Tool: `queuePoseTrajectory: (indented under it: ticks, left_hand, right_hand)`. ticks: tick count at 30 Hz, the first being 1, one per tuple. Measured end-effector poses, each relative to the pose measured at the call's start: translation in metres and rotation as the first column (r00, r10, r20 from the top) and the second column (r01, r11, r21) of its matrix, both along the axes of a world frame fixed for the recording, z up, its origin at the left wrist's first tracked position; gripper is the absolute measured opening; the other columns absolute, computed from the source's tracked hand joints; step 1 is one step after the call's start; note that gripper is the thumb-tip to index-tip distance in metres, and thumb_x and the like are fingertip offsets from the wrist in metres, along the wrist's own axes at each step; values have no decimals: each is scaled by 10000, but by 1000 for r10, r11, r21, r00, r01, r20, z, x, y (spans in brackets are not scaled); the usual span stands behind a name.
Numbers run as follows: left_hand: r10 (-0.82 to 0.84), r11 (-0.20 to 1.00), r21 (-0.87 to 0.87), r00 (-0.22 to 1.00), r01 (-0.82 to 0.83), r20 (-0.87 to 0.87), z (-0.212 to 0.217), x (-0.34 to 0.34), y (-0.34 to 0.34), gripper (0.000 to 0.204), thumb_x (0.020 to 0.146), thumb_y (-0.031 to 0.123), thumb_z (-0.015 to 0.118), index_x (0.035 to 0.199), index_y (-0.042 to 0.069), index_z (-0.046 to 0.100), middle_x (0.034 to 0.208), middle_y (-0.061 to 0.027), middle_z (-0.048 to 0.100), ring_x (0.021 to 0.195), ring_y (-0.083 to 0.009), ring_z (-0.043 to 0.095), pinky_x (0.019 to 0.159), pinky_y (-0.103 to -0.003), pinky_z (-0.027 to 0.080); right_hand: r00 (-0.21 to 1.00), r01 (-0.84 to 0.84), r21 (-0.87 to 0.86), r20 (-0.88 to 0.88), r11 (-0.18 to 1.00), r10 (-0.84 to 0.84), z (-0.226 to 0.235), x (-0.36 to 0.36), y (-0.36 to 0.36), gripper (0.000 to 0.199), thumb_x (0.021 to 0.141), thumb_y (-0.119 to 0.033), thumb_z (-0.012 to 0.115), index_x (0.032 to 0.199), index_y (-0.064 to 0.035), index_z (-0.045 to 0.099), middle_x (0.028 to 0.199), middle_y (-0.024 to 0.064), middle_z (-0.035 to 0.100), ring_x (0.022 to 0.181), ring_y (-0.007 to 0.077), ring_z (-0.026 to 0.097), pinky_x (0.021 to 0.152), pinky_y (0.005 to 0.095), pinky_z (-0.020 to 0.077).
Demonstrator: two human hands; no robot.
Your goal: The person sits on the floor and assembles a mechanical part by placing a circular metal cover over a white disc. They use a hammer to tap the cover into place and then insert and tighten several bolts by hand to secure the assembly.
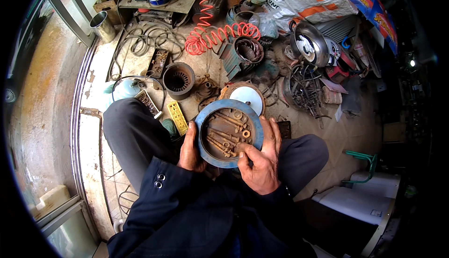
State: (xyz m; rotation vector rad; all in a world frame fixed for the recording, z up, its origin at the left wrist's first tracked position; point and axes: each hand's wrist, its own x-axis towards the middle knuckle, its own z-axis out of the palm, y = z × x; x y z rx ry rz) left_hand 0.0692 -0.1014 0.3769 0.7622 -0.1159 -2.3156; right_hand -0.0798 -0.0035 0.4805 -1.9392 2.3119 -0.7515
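A round metal cover (203, 112) with a blue rim and a rusty hollow lies tilted toward me above my lap. Inside it rest several rusty bolts (216, 142), with washers and a nut (246, 133) near the right side. My left hand (190, 152) is closed on the cover's left edge, thumb up along the rim. At the right edge, my right hand (263, 167) steadies the cover with its outer fingers against the rim. Its index finger reaches over into the hollow by the bolt heads, and its thumb is bent near the rim. The undersides of both hands are hidden.
Beyond my knees stand a motor stator (178, 80), a green motor housing (243, 54) and a white disc (246, 98). A yellow power strip (177, 117) lies by my left knee. A red coiled hose (206, 40) hangs behind; a metal pot (309, 43) and scrap (306, 87) sit right.
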Motion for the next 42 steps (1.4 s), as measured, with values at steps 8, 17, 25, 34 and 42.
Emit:
queuePoseTrajectory:
  ticks: [8, 17, 25, 34, 42]
  left_hand:
    - [-19, 999, -39, 999, 18, -31, 0, -1, 1, 694, 1104, 557, 467, 1515, -1, 494, 1487, -202, 600, 1323, -350, 623, 1133, -512, 516]
    - [-53, 998, -32, 999, 53, 5, 2, 0, 0, 708, 1116, 563, 429, 1528, -11, 461, 1487, -222, 588, 1306, -357, 630, 1119, -503, 527]
    - [-40, 999, -18, 999, 40, -11, 6, -1, 0, 668, 1114, 538, 457, 1503, -4, 507, 1482, -199, 605, 1323, -342, 624, 1134, -502, 516]
    - [-31, 1000, -1, 999, 31, 13, 0, -3, 0, 648, 1122, 517, 454, 1502, -5, 506, 1473, -202, 608, 1316, -343, 627, 1136, -506, 516]
    - [-31, 999, 13, 999, 31, 15, 1, -1, 1, 681, 1116, 538, 461, 1526, -5, 460, 1480, -214, 594, 1298, -337, 642, 1087, -485, 562]
  right_hand:
    - [999, 31, -57, -10, 998, -32, 3, -7, -3, 309, 795, -75, 727, 1098, -28, 762, 1577, 282, 432, 1500, 526, 331, 1195, 611, 331]
    - [1000, -10, 8, 23, 1000, 10, -1, -4, -6, 308, 806, -92, 743, 1110, -62, 784, 1571, 269, 441, 1505, 526, 318, 1206, 604, 324]
    - [997, 70, -71, -18, 995, -72, -1, -6, -11, 336, 782, -60, 745, 1115, -15, 745, 1561, 276, 455, 1475, 520, 377, 1199, 598, 348]
    - [980, 125, -111, 168, 986, -105, -2, -19, -4, 265, 792, 30, 709, 1057, 27, 710, 1503, 269, 519, 1403, 477, 499, 1148, 536, 437]
    - [993, 115, -157, 37, 981, -111, 1, -21, -5, 167, 804, 45, 672, 964, 29, 715, 1461, 277, 564, 1377, 460, 546, 1137, 508, 456]
